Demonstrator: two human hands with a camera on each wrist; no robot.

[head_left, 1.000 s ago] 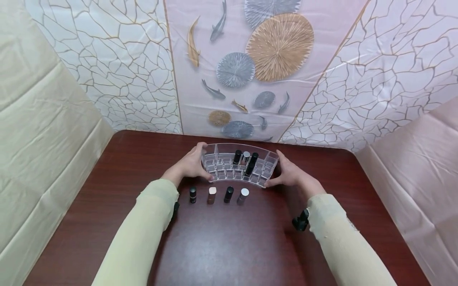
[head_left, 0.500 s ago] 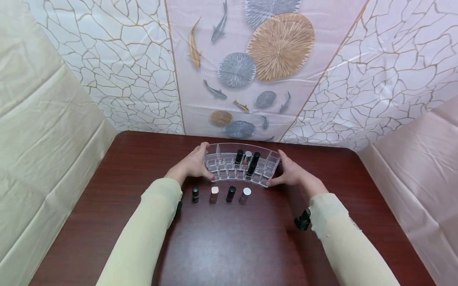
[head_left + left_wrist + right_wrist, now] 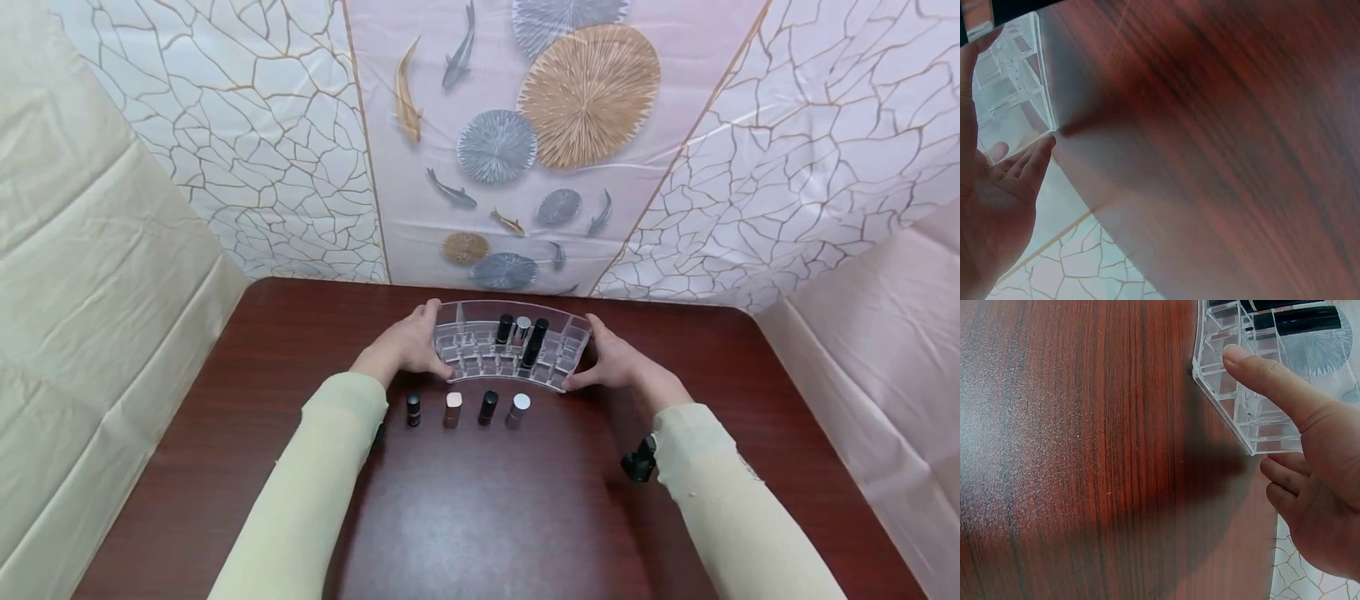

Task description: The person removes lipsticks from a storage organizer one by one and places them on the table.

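Clear curved organizer [image 3: 480, 365], far part of desk [image 3: 480, 508], centered near back edge; can't tell if base is flat on the surface or slightly lifted. Long axis runs left-right, roughly along the far edge, right end a bit nearer the person; concave side faces the person, bulging side faces the wall, compartments open upward. Left hand [image 3: 412, 340] grips left end: thumb at front corner, fingers behind, thumb and fingers spread wide around it. Right hand [image 3: 617, 358] grips right end the same way, thumb over the front corner, fingers at the outer/back side. Inside, right of middle: short black tube [image 3: 504, 328], silver-capped tube [image 3: 521, 332], then a longer black shape [image 3: 534, 343], one tube or two lined up, can't tell. In front of organizer, apart from it, four upright tubes in a left-right row on desk: black one [image 3: 413, 410], brown one with pale pink top [image 3: 452, 412], another black one [image 3: 487, 407], silver one [image 3: 517, 412]. Pale yellow sleeves [image 3: 322, 467] on both arms; black device [image 3: 638, 460] at right wrist. Printed backdrop [image 3: 450, 221] behind desk, fish and round leaves.
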